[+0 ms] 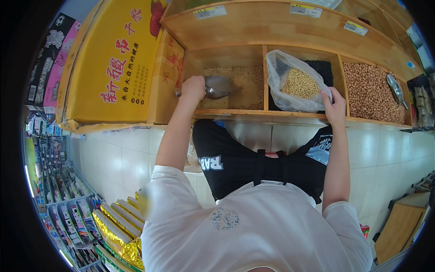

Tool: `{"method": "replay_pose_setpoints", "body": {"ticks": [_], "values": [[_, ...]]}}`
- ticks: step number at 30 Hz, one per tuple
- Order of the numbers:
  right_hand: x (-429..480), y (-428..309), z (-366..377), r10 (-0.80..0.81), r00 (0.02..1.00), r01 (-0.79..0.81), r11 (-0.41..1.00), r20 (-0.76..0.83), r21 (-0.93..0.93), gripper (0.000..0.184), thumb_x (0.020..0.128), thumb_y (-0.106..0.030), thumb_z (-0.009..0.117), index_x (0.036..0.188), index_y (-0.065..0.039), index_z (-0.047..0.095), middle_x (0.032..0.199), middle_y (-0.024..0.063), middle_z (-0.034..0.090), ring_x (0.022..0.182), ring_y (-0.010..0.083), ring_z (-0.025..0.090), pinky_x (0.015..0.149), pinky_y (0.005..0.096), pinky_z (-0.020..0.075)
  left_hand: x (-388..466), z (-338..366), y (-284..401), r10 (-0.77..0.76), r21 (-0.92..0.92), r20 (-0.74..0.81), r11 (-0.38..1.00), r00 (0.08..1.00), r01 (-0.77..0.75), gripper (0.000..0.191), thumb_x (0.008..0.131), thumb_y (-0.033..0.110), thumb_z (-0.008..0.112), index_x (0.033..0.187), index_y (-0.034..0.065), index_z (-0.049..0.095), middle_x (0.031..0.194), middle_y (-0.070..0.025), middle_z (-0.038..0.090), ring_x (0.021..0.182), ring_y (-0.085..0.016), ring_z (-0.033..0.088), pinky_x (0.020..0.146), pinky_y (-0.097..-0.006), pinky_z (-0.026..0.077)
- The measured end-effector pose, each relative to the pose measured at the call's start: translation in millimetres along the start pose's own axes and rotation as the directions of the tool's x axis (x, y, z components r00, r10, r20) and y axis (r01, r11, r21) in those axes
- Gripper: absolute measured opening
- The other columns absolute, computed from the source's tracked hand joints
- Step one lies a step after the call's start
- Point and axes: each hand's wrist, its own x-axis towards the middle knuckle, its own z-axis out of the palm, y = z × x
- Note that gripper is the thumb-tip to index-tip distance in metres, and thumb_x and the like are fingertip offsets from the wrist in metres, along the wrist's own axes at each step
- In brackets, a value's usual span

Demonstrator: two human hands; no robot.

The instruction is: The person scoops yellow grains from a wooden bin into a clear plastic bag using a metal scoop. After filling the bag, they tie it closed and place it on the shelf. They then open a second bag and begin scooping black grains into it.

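Note:
My left hand (193, 89) is closed around the handle of a metal scoop (217, 89), whose bowl points right over the left wooden compartment (264, 78). Small tan beans (249, 72) lie thinly on that compartment's floor, with bare wood showing among them. A clear plastic bag (295, 104) holding pale yellow soybeans (300, 83) rests on black beans (321, 69) in the middle compartment. The bag's mouth faces up, and my right hand (334, 103) pinches its right edge between thumb and fingers.
Brown peanuts or beans (370, 91) fill the right compartment, where a second metal scoop (396, 89) lies. A yellow cardboard box (112, 68) adjoins the bins on the left. An upper wooden tier (255, 29) with price tags rises behind. Gold packages (115, 231) and shelves stand lower left.

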Motion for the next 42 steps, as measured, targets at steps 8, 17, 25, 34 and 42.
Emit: {"method": "replay_pose_setpoints", "body": {"ticks": [8, 17, 25, 34, 42], "values": [[1, 0, 2, 0.019, 1.0, -0.019, 1.0, 0.004, 0.004, 0.024, 0.098, -0.025, 0.07, 0.098, -0.001, 0.069, 0.069, 0.0047, 0.059, 0.062, 0.0106, 0.049, 0.059, 0.0293, 0.0422, 48, 57, 9, 0.144, -0.269, -0.08, 0.95, 0.986, -0.161, 0.036, 0.079, 0.016, 0.087, 0.107, 0.0029, 0.07, 0.104, -0.0201, 0.074, 0.101, -0.04, 0.07, 0.088, -0.0457, 0.056], [1, -1, 3, -0.004, 1.0, 0.004, 1.0, 0.005, -0.008, 0.025, 0.098, -0.026, 0.07, 0.098, -0.001, 0.069, 0.069, 0.0057, 0.059, 0.062, 0.0118, 0.049, 0.059, 0.0302, 0.0426, 90, 101, -2, 0.206, -0.623, 0.296, 0.782, 0.933, 0.025, 0.034, 0.081, 0.008, 0.087, 0.106, -0.001, 0.066, 0.093, -0.0105, 0.071, 0.078, -0.017, 0.069, 0.064, -0.0328, 0.056], [0, 1, 2, -0.008, 1.0, 0.008, 1.0, -0.015, -0.029, 0.025, 0.098, -0.026, 0.07, 0.098, 0.0, 0.069, 0.069, 0.0063, 0.059, 0.062, 0.0122, 0.049, 0.059, 0.0303, 0.0432, 84, 97, -10, 0.287, -0.766, 0.472, 0.602, 0.833, 0.226, 0.034, 0.081, 0.011, 0.088, 0.106, 0.0017, 0.066, 0.086, -0.0076, 0.066, 0.068, -0.016, 0.063, 0.059, -0.0316, 0.051], [0, -1, 2, -0.013, 1.0, 0.013, 1.0, -0.019, -0.022, 0.025, 0.098, -0.026, 0.07, 0.099, -0.001, 0.069, 0.068, 0.0059, 0.058, 0.062, 0.0122, 0.048, 0.059, 0.0303, 0.0428, 68, 84, -8, 0.406, -0.903, 0.298, 0.412, 0.864, 0.118, 0.047, 0.078, 0.01, 0.087, 0.119, 0.0025, 0.065, 0.1, -0.0047, 0.068, 0.085, -0.015, 0.061, 0.069, -0.0322, 0.05], [0, 0, 0, -0.014, 1.0, 0.014, 1.0, -0.015, -0.003, 0.025, 0.097, -0.026, 0.07, 0.099, -0.001, 0.068, 0.069, 0.0056, 0.058, 0.063, 0.0119, 0.049, 0.059, 0.0304, 0.0432, 47, 52, -8, 0.42, -0.956, -0.047, 0.243, 0.906, -0.162, 0.059, 0.077, 0.004, 0.085, 0.13, 0.0011, 0.058, 0.111, -0.0035, 0.068, 0.096, -0.012, 0.061, 0.08, -0.0314, 0.051]]}}
